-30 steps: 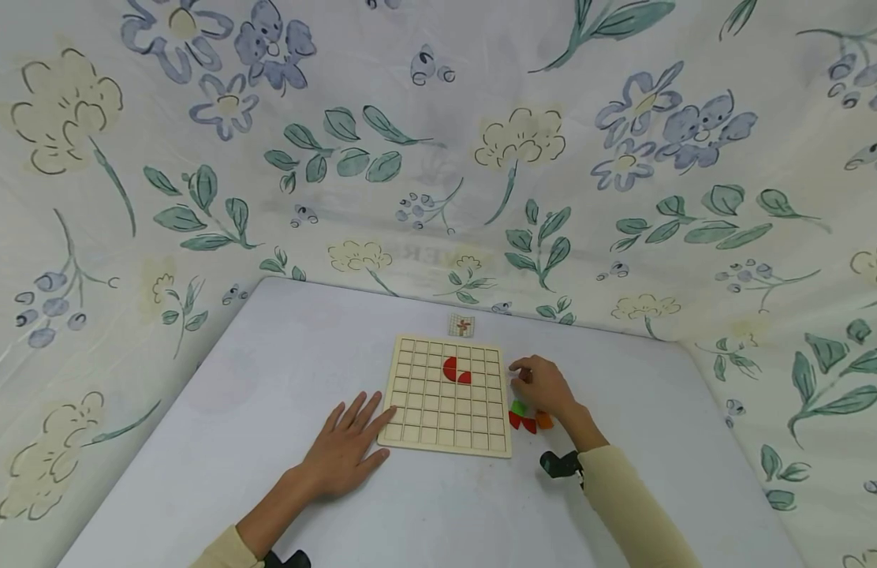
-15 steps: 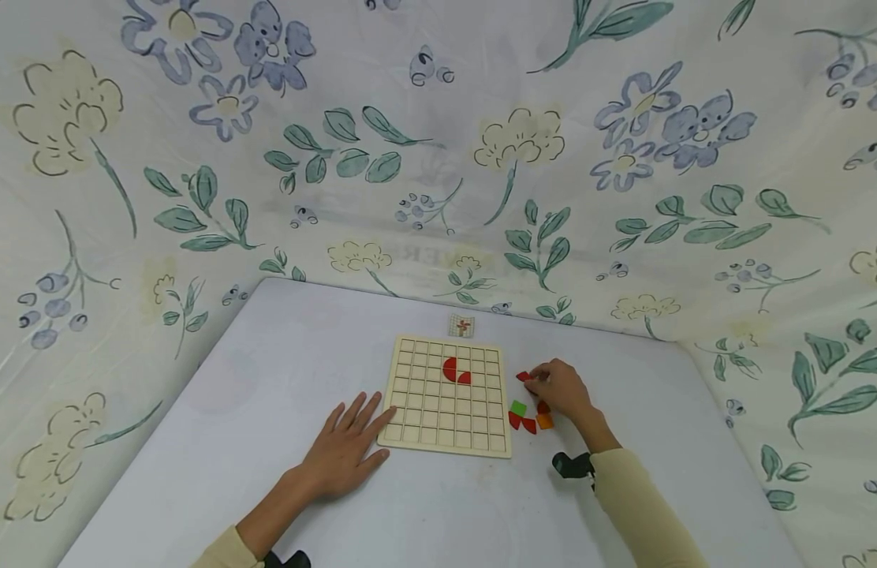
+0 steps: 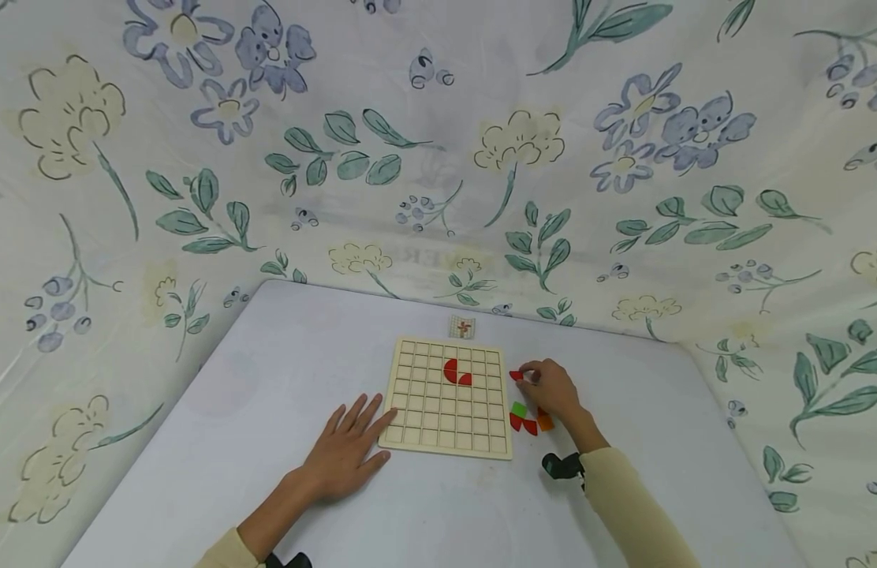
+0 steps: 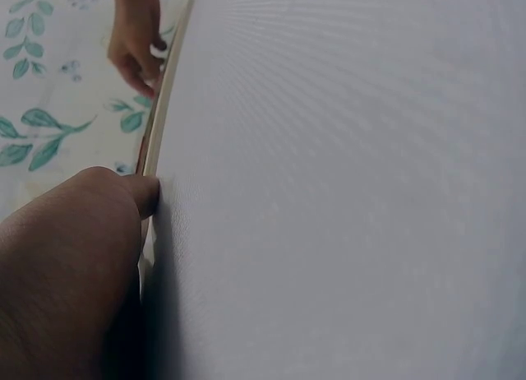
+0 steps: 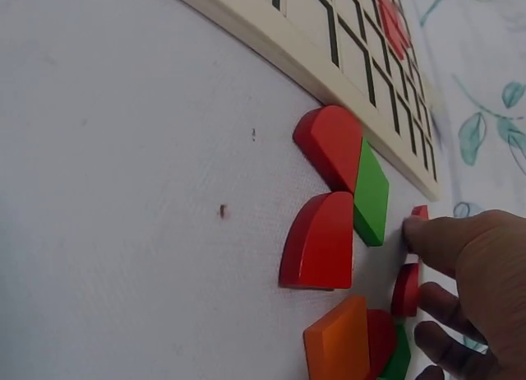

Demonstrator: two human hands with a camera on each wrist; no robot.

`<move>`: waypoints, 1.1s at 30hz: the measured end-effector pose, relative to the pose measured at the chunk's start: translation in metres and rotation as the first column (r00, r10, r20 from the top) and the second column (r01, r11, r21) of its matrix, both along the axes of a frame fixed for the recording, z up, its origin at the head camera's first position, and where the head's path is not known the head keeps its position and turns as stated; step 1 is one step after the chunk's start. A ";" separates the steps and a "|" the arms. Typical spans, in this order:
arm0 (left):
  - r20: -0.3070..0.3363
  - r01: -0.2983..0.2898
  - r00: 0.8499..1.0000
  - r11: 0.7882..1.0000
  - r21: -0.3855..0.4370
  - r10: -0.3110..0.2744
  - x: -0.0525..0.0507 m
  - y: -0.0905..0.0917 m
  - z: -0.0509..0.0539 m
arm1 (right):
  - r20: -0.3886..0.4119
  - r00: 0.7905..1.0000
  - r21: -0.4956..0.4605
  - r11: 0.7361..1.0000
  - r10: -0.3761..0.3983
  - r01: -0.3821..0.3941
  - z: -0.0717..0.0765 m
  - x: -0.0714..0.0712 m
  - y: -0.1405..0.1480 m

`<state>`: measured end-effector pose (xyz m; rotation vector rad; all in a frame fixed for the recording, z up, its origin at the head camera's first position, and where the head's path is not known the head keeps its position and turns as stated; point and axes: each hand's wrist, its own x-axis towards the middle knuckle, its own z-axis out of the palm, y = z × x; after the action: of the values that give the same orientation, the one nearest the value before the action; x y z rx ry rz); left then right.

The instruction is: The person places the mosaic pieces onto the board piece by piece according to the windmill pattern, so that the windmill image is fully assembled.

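Note:
A pale wooden grid board [image 3: 445, 426] lies on the white table, with red quarter-circle blocks [image 3: 450, 371] forming a partial round near its upper middle. My left hand [image 3: 342, 457] rests flat with spread fingers, the index fingertip touching the board's left edge. Just off the board's right edge, my right hand [image 3: 550, 388] pinches a red quarter-circle block [image 3: 516, 375] between thumb and index finger. In the right wrist view the thumb hides most of that block. Below the hand lie a green block [image 3: 520, 409], red blocks [image 5: 320, 244] and an orange block [image 5: 339, 340].
A small printed card [image 3: 462, 326] with a red pinwheel figure lies behind the board. Flowered cloth [image 3: 438, 197] hangs around the back and sides of the white table [image 3: 438, 513]. Another green block [image 5: 399, 355] shows partly in the right wrist view.
My right hand first drew back to the right from the board's edge, then came slightly left again with the red quarter-circle block. The left hand has stayed in place.

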<state>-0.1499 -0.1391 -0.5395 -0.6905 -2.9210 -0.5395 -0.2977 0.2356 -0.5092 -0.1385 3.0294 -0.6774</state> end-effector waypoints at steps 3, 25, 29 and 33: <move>-0.003 0.002 1.000 1.000 0.011 -0.002 0.000 0.000 0.000 | 0.002 1.000 -0.031 0.999 -0.009 0.009 0.001 -0.001 -0.001; -0.041 0.005 0.999 0.999 0.034 -0.003 -0.002 -0.001 -0.009 | -0.052 0.991 -0.259 0.957 0.123 -0.132 0.010 0.003 -0.017; -0.061 0.006 0.998 0.999 0.047 -0.003 -0.003 -0.002 -0.012 | -0.027 0.988 -0.271 0.950 0.155 -0.156 0.011 0.003 -0.023; -0.057 0.011 0.998 0.999 0.046 -0.008 -0.003 -0.002 -0.012 | -0.051 0.975 -0.285 0.932 0.217 -0.223 0.014 0.003 -0.031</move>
<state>-0.1526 -0.1411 -0.5519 -0.7020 -2.8448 -0.5772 -0.2947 0.2048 -0.4953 -0.4865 2.8481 -1.0957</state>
